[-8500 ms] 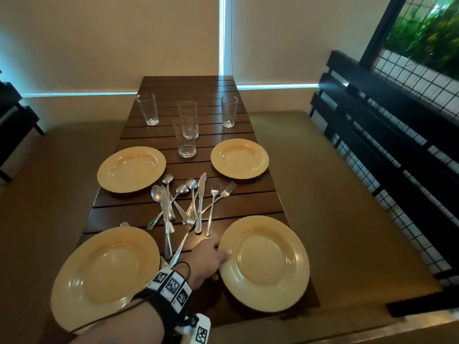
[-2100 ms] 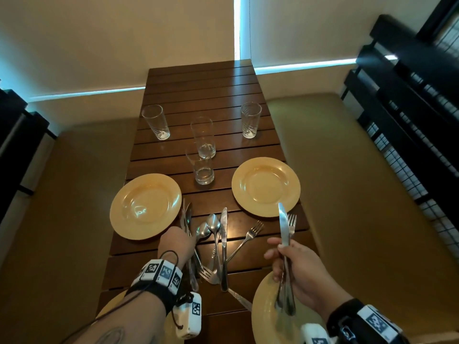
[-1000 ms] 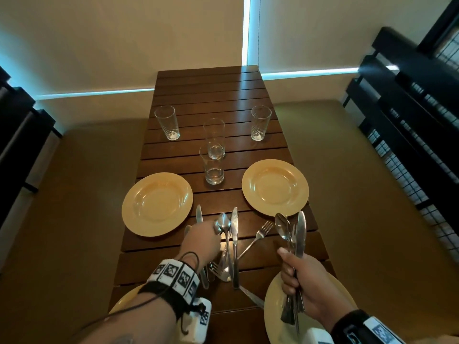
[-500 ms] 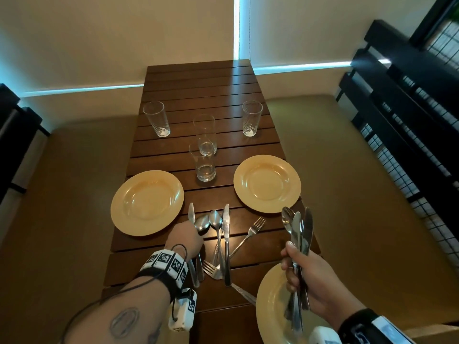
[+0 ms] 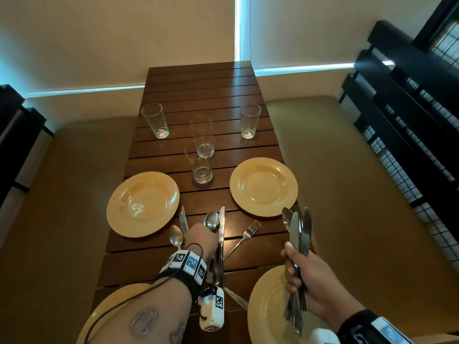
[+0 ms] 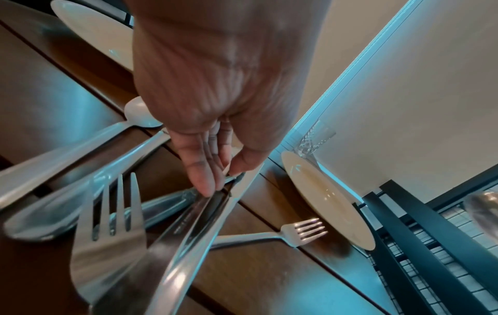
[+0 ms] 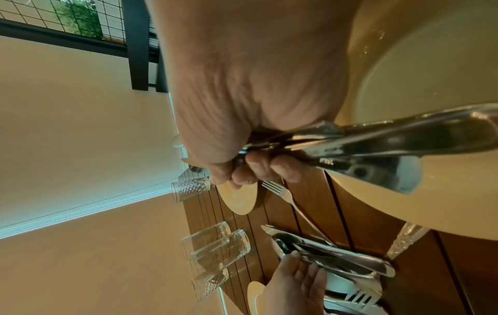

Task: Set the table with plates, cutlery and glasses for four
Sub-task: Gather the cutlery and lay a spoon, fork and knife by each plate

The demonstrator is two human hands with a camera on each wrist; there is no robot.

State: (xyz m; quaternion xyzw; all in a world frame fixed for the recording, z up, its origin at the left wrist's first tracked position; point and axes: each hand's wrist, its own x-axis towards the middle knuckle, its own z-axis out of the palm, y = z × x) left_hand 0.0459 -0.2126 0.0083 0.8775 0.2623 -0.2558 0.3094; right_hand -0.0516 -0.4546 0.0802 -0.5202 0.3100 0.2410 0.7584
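Four yellow plates lie on the dark slatted table (image 5: 198, 95): far left (image 5: 142, 203), far right (image 5: 263, 186), near right (image 5: 268, 306) and near left (image 5: 109, 311). Loose cutlery lies between them, including a fork (image 5: 246, 238), a spoon (image 5: 176, 237) and two knives (image 5: 183, 220) (image 5: 221, 227). My left hand (image 5: 211, 234) (image 6: 223, 179) is down on this pile and pinches the handle of a spoon (image 5: 211, 220) beside the middle knife. My right hand (image 5: 295, 266) (image 7: 256, 168) grips an upright bundle of cutlery (image 5: 296, 229) above the near right plate.
Several empty glasses stand past the plates: one far left (image 5: 155, 120), one far right (image 5: 249, 120), two in the middle (image 5: 202, 136) (image 5: 200, 167). Padded benches (image 5: 74, 194) (image 5: 347, 182) flank the table. A black slatted backrest (image 5: 409, 108) rises on the right.
My left hand has shifted slightly right across the pile onto the spoon by the middle knife. The right hand's bundle, a knife and fork two seconds ago, has gained a spoon.
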